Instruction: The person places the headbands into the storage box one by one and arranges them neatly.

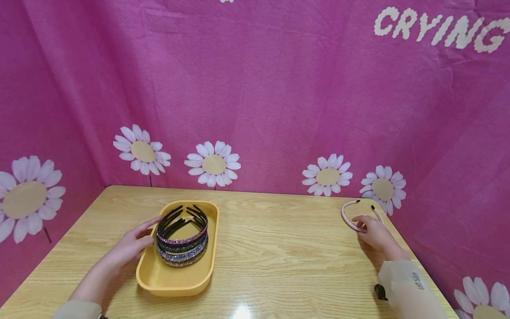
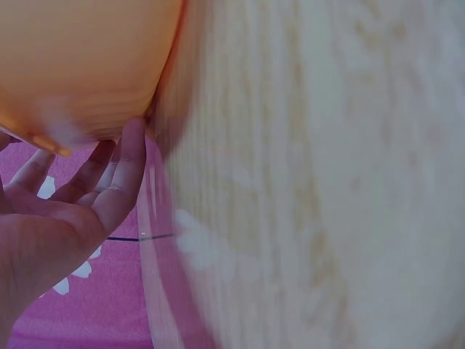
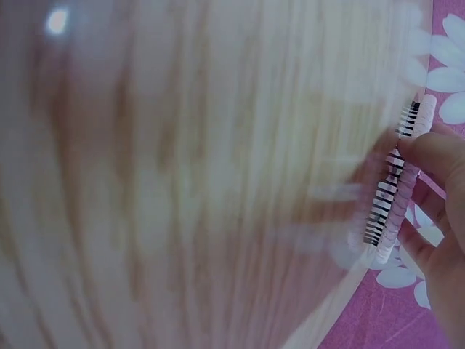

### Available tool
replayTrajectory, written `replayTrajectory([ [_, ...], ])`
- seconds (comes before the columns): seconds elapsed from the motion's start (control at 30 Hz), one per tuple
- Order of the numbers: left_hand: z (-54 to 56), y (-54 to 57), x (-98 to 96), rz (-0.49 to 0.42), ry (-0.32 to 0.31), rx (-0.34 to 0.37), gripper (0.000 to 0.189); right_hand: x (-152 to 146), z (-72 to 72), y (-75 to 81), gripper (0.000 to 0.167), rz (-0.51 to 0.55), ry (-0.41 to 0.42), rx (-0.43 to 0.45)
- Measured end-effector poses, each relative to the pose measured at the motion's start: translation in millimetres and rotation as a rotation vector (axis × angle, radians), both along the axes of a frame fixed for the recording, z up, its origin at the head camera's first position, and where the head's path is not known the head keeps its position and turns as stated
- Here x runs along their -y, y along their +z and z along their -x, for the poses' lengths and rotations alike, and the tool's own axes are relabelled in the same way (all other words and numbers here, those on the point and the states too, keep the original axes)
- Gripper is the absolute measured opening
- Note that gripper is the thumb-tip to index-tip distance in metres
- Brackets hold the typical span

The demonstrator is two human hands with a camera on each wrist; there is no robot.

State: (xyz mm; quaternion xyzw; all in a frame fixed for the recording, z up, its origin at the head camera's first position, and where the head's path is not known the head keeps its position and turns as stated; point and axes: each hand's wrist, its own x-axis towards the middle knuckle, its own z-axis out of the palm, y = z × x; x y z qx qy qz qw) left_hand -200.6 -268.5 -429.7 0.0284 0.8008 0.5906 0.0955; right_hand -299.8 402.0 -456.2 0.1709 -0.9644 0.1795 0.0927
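Note:
At the table's far right, my right hand [image 1: 374,232] pinches a light pink headband [image 1: 348,220] by its curved band, thumb on one side and fingers on the other. The headband's black tips point toward the back. In the right wrist view, dark teeth line the inner side of the pink headband [image 3: 399,182]. On the left, my left hand [image 1: 129,246] touches the outer left side of a yellow tray [image 1: 175,290]. Its fingers [image 2: 129,149] lie fairly straight against the tray wall in the left wrist view. Several glittery headbands [image 1: 182,248], purple, black, blue and brownish, are stacked inside the tray.
The light wooden table [image 1: 279,252] spans between the hands, with a bright reflection near its front. A magenta cloth [image 1: 271,88] with daisies hangs behind the table and along both sides, close to the right hand.

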Motion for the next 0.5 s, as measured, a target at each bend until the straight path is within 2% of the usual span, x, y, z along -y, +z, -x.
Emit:
replayTrajectory([
  [0.5, -1.1, 1.8, -1.4, 0.016, 0.005, -0.005, 0.071, 6.9, -1.0, 0.6, 0.031, -0.005, 0.006, 0.009],
])
